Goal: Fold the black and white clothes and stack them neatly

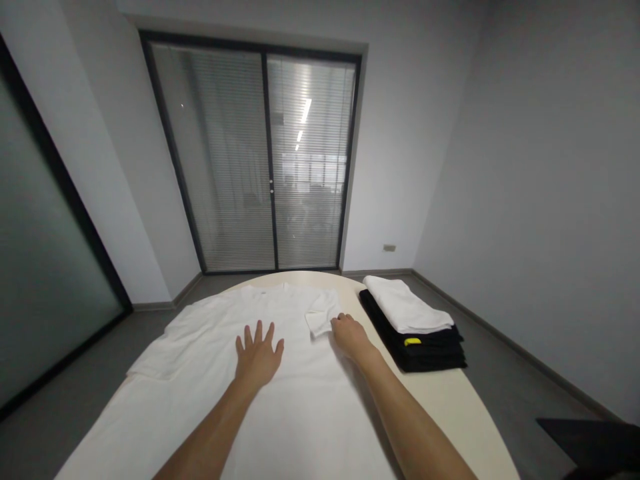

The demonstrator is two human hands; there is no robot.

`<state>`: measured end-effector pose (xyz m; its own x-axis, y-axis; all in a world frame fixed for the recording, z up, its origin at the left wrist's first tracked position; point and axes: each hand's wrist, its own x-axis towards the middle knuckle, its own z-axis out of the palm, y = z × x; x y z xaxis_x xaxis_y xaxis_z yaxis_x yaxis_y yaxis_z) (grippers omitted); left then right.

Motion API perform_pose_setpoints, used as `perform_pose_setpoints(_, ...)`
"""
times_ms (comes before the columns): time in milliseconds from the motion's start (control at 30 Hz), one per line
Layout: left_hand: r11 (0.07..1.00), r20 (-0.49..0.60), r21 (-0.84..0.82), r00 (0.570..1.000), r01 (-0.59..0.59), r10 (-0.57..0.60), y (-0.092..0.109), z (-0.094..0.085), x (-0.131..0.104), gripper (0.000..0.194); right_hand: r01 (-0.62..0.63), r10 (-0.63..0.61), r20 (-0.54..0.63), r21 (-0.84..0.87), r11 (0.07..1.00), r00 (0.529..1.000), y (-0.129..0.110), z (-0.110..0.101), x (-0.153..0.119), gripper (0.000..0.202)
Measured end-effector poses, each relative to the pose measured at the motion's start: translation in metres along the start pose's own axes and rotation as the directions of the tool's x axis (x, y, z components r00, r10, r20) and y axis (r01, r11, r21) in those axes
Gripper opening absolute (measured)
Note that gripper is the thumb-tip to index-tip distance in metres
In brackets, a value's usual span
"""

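A white T-shirt (295, 400) lies spread over the table, its collar toward the far edge. One sleeve reaches out to the left, while the right sleeve (321, 312) is folded inward on the body. My left hand (257, 357) rests flat on the shirt's upper middle with its fingers spread. At the edge of the folded sleeve, my right hand (350, 335) has its fingers closed on the cloth; the fingertips are partly hidden.
On the right of the pale round table (445, 407) stands a stack of folded black clothes (430, 359) with a yellow mark (413, 341). A folded white garment (405, 305) lies on top. A dark flat object (595, 440) juts in at lower right.
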<state>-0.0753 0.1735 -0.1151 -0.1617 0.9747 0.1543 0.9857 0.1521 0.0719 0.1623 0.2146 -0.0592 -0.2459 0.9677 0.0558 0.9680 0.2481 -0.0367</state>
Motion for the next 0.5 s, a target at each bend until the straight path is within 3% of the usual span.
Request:
perform_pose_setpoints(233, 1.0, -0.009, 0.001, 1.0, -0.01, 0.01, 0.002, 0.001, -0.001, 0.063, 0.063, -0.067, 0.076, 0.048, 0.997, 0.995, -0.002, -0.011, -0.001, 0.026)
perform_pose_setpoints(500, 1.0, -0.026, 0.0, 1.0, -0.012, 0.012, 0.003, 0.002, -0.003, 0.063, -0.059, 0.06, -0.016, 0.061, 0.996, 0.998, -0.015, -0.007, 0.046, 0.045)
